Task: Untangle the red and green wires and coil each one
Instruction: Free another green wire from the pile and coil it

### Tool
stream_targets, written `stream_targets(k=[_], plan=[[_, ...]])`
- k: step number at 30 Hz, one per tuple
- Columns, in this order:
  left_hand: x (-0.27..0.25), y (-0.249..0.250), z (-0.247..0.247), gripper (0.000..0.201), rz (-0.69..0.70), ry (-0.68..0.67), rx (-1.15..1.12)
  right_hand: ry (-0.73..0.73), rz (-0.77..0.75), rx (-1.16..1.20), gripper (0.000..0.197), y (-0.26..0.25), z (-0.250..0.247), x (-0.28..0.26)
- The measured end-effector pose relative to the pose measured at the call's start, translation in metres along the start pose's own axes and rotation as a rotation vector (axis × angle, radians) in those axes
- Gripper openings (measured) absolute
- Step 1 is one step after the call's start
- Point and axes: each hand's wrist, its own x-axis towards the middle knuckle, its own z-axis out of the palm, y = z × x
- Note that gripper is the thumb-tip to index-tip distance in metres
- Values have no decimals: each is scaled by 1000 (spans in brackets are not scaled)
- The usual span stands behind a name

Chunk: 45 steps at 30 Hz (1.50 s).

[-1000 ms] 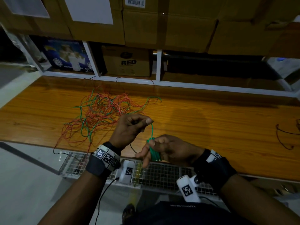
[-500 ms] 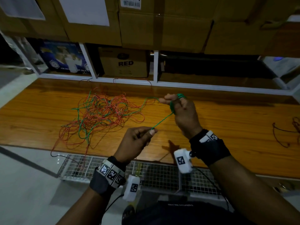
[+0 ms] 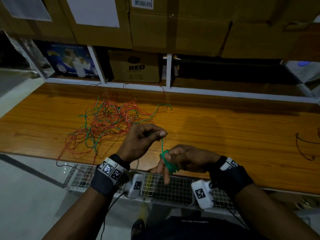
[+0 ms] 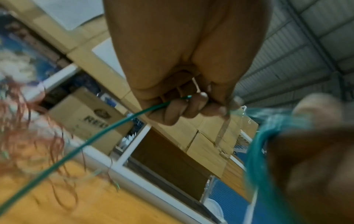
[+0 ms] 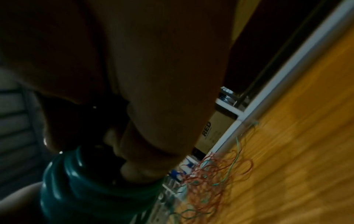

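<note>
Black wristbands (image 3: 103, 183) with checkered marker tags, white wrist cameras (image 3: 202, 194)

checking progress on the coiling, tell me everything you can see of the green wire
The green wire is thin, with what looks like glossy plastic insulation. Several turns of it are wound into a small coil around the fingers of the right hand. From the coil a short stretch rises to the left hand, which pinches it between thumb and fingers. Past that hand the wire runs back into the tangle on the wooden table, where it is still mixed with the red wire.
</note>
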Motion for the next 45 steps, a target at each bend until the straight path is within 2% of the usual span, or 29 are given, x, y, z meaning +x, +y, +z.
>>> stream_targets(k=[2,4,7,9,10,11,12,14,15,16,18,20,23,26,29,33,35,37,38,40,42,43,45], plan=[[3,1,7,20,-36,51,-155,-55,-89,136,41,-10,3,1],[5,2,16,24,-78,96,-273,-44,-211,309,40,-21,10,2],[0,-2,38,34,-107,153,-349,134,-430,689,39,-40,9,9],[-8,-10,54,34,-138,112,-303,335,-600,847,41,-52,-5,17],[-14,-14,61,30,-140,69,-268,489,-660,781,41,-57,-15,20],[-20,-17,65,28,-141,37,-221,674,-675,606,41,-61,-24,24],[-25,-18,67,26,-147,20,-173,875,-630,331,42,-59,-33,27],[-29,-20,63,24,-153,48,-91,1197,-378,-421,40,-48,-46,27],[-28,-21,58,24,-147,79,-46,1196,-232,-758,38,-42,-49,25],[-25,-23,52,26,-136,113,10,1088,-82,-991,37,-36,-51,24],[-20,-30,35,27,-115,140,127,789,116,-1072,42,-25,-50,19],[-18,-34,21,21,-119,118,205,583,184,-1000,47,-22,-45,15],[-17,-32,9,16,-113,72,248,448,217,-824,48,-21,-37,13],[-12,-26,-2,22,-25,72,190,323,217,-596,49,-25,-31,10],[2,-19,-14,25,87,49,128,237,92,-360,49,-33,-23,6],[15,-11,-9,13,129,70,-57,30,-135,41,47,-40,-8,4],[15,-4,8,14,169,124,-205,91,-270,298,47,-50,1,8],[15,2,29,29,196,179,-290,204,-401,498,48,-62,4,12],[15,4,38,35,169,205,-289,231,-471,605,46,-67,2,14],[13,2,53,28,80,197,-234,307,-612,763,43,-76,-5,20],[5,-8,64,22,-10,134,-147,505,-724,720,39,-82,-16,23],[-2,-13,68,23,-40,118,-82,617,-760,611,38,-84,-22,22],[-17,-22,70,28,-54,119,64,839,-773,186,37,-86,-34,16]])
